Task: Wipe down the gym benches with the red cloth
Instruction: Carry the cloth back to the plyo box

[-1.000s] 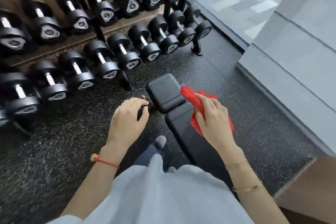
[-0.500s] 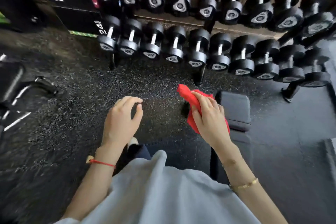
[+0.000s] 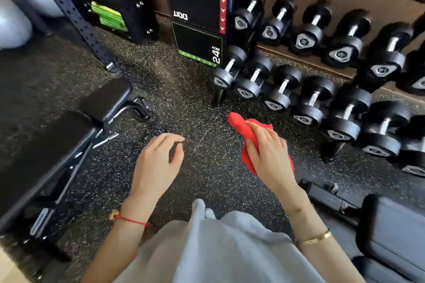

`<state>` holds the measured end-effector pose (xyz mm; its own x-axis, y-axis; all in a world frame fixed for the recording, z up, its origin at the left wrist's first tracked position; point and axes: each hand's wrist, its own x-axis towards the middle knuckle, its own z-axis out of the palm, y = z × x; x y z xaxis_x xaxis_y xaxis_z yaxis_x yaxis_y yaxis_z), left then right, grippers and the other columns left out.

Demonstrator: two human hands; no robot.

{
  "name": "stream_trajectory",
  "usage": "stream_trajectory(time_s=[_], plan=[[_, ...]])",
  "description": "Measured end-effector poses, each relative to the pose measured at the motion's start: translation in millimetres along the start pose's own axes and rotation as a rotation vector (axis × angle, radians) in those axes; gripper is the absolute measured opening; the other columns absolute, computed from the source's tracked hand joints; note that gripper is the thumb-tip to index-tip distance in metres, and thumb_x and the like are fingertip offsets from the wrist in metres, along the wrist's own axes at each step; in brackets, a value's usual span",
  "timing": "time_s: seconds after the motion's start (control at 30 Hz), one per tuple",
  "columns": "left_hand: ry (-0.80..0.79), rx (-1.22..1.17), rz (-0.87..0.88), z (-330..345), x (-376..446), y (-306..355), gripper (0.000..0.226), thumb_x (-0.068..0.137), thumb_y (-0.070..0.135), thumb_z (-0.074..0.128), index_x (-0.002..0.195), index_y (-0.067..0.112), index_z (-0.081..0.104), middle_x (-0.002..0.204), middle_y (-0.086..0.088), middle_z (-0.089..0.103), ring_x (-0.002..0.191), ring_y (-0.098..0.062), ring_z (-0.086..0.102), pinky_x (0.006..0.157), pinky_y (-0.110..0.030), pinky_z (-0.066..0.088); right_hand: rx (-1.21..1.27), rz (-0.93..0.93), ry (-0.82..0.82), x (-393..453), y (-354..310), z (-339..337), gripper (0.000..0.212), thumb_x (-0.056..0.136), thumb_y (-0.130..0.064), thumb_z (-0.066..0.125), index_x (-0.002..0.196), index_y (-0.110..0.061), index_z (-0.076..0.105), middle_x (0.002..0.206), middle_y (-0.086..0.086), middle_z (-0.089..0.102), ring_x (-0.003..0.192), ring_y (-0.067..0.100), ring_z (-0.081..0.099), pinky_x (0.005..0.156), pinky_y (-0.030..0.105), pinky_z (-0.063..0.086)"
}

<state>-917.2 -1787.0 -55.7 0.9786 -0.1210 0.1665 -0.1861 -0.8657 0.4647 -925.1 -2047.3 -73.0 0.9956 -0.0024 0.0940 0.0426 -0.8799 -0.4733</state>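
Note:
My right hand [image 3: 268,154] grips the bunched red cloth [image 3: 239,125] in the air above the speckled floor, between two benches. A black padded bench [image 3: 46,145] on a grey metal frame lies at the left, its smaller pad [image 3: 107,99] pointing toward the rack. Another dark bench [image 3: 395,230] shows at the lower right edge, partly cut off. My left hand [image 3: 158,163] hovers over the floor with loosely curled fingers and holds nothing. Neither hand touches a bench.
A two-tier rack of black dumbbells [image 3: 310,96] runs along the right and back. A black plyo box [image 3: 197,7] marked 20 and 24 stands behind. A perforated black rig upright [image 3: 76,18] slants at the upper left, with a grey ball [image 3: 13,23] beside it.
The view has swung left: the bench that was under the cloth now sits at the lower right, and a second bench has come into view at the left. Both hands now hang over bare floor.

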Motion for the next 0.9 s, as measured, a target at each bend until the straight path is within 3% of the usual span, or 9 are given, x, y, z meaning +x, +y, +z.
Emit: stream_trajectory(time_s=[0.23,0.47,0.57,0.7,0.9], plan=[[0.021,0.006,-0.061,-24.7,81.1,-82.1,0.019,0.097,0.02,0.056,0.11,0.019,0.068,0.113,0.005,0.068,0.103,-0.018,0.064,0.087,-0.035,0.053,0.011,-0.041,-0.011,105.7,-52.9,40.5,0.039,0.1,-0.031,0.043,0.139,-0.029,0.042,0.14,-0.011,0.052,0.127,0.018,0.045,0.1,0.044,0.036],[0.065,-0.01,-0.132,-21.5,166.4,-139.0,0.017,0.095,0.02,0.057,0.108,0.02,0.068,0.108,0.005,0.069,0.099,-0.017,0.064,0.085,-0.033,0.052,0.014,-0.066,-0.06,217.1,-72.2,81.1,0.039,0.1,-0.032,0.041,0.139,-0.029,0.041,0.142,-0.009,0.051,0.13,0.019,0.043,0.103,0.046,0.035],[0.11,-0.002,-0.128,-23.9,221.5,-163.1,0.017,0.094,0.016,0.06,0.108,0.017,0.069,0.107,0.002,0.07,0.099,-0.02,0.065,0.085,-0.037,0.054,0.013,-0.093,-0.063,279.0,-80.6,95.3,0.04,0.1,-0.031,0.043,0.139,-0.029,0.041,0.142,-0.008,0.051,0.131,0.021,0.044,0.103,0.046,0.035],[0.173,0.02,-0.119,-35.2,313.6,-194.5,0.015,0.093,0.013,0.062,0.105,0.015,0.069,0.106,0.001,0.07,0.095,-0.018,0.062,0.082,-0.024,0.044,0.022,-0.142,-0.051,376.6,-96.4,106.8,0.04,0.1,-0.032,0.042,0.139,-0.028,0.041,0.142,-0.008,0.051,0.129,0.021,0.044,0.1,0.046,0.037],[0.214,0.007,-0.152,-49.2,445.9,-229.9,0.014,0.094,0.013,0.06,0.105,0.015,0.069,0.106,0.002,0.07,0.096,-0.021,0.064,0.081,-0.036,0.053,0.039,-0.24,-0.044,532.1,-132.9,116.1,0.041,0.099,-0.036,0.038,0.14,-0.029,0.039,0.142,-0.008,0.051,0.13,0.018,0.043,0.099,0.044,0.037]])
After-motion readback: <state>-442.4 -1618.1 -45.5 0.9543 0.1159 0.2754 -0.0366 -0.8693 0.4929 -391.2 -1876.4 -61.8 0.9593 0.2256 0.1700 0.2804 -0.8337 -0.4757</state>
